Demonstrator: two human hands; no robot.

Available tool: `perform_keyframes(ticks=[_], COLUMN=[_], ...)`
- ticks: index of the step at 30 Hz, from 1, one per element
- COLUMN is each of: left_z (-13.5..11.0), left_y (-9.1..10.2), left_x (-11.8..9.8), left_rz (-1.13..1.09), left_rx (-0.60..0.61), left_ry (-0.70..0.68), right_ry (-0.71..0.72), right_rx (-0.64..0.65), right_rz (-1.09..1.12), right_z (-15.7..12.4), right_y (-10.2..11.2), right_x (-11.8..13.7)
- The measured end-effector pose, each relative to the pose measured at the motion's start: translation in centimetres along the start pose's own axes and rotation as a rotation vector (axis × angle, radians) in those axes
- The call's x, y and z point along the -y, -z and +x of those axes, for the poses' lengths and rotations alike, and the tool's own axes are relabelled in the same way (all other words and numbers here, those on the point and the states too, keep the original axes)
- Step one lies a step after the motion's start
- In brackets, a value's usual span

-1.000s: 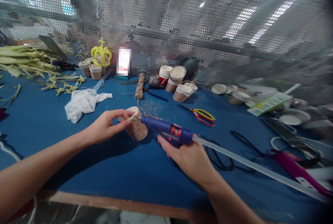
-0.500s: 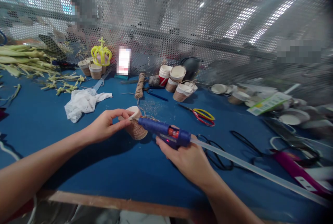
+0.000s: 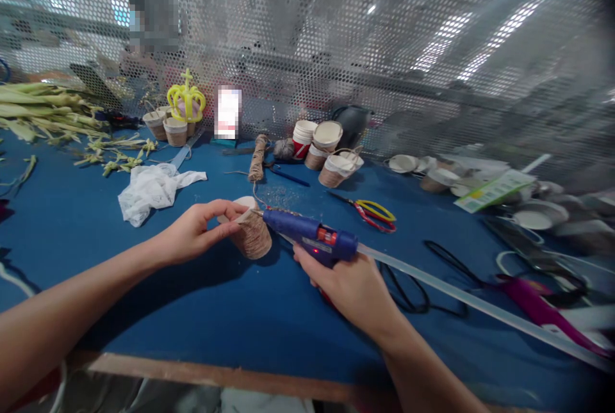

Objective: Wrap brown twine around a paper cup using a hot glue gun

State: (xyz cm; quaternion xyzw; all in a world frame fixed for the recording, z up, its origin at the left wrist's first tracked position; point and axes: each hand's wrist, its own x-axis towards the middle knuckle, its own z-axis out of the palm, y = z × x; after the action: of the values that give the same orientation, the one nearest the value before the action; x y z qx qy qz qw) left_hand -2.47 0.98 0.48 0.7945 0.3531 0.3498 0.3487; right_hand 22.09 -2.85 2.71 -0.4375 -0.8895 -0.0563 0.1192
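My left hand (image 3: 206, 228) pinches the rim of a small paper cup (image 3: 254, 237) wrapped in brown twine, which lies tilted with its mouth towards the hand. In my right hand (image 3: 353, 288) is a blue glue gun (image 3: 310, 234), its fingers wrapped round the handle. The gun's metal tip is at the cup's rim, close to my left fingertips; whether it touches cannot be told. A long clear glue stick (image 3: 451, 287) sticks out of the gun's back. Behind the cup, a strand runs from a twine bundle (image 3: 258, 157) on the blue table (image 3: 202, 323).
Red-and-yellow-handled scissors (image 3: 372, 213) lie beyond the glue gun. Several twine-wrapped cups (image 3: 332, 171) stand near the perforated metal screen (image 3: 298, 29). A crumpled white cloth (image 3: 148, 194) lies at left, a purple power strip (image 3: 533, 304) and black cable (image 3: 413, 304) at right.
My right hand has drawn the glue gun slightly to the right, so its tip shows more plainly at the rim. The left hand and cup have hardly moved.
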Motion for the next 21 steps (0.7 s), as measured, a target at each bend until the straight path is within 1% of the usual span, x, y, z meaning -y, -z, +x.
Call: perform_keyframes(ticks=[3,8,11,16,19,21], left_z=[-0.03,-0.06,-0.03,0.01,0.01,0.02], left_y=[0.11,0.29,0.35,0.45,0.54,0.57], left_x=[-0.04,0.02,0.05,0.2,0.42,0.55], left_rz=[-0.023,-0.025,-0.046,-0.07,-0.06,-0.061], left_rx=[0.034,0.058,0.068,0.091,0.09,0.094], left_ry=[-0.018,-0.027,-0.039,-0.06,-0.057,-0.058], right_ry=[0.049,0.126,0.134,0.11,0.164,0.188], right_rx=[-0.012,0.005,0.003,-0.07,-0.123,-0.187], right_rz=[-0.096,-0.137,-0.162,-0.168,-0.115,-0.085], right_z=[-0.01,-0.34,-0.33,-0.22,-0.27,-0.27], right_y=[0.11,0.03,-0.04,0.03,0.04,-0.02], right_x=[-0.01,0.28,0.06,-0.21,-0.01,0.02])
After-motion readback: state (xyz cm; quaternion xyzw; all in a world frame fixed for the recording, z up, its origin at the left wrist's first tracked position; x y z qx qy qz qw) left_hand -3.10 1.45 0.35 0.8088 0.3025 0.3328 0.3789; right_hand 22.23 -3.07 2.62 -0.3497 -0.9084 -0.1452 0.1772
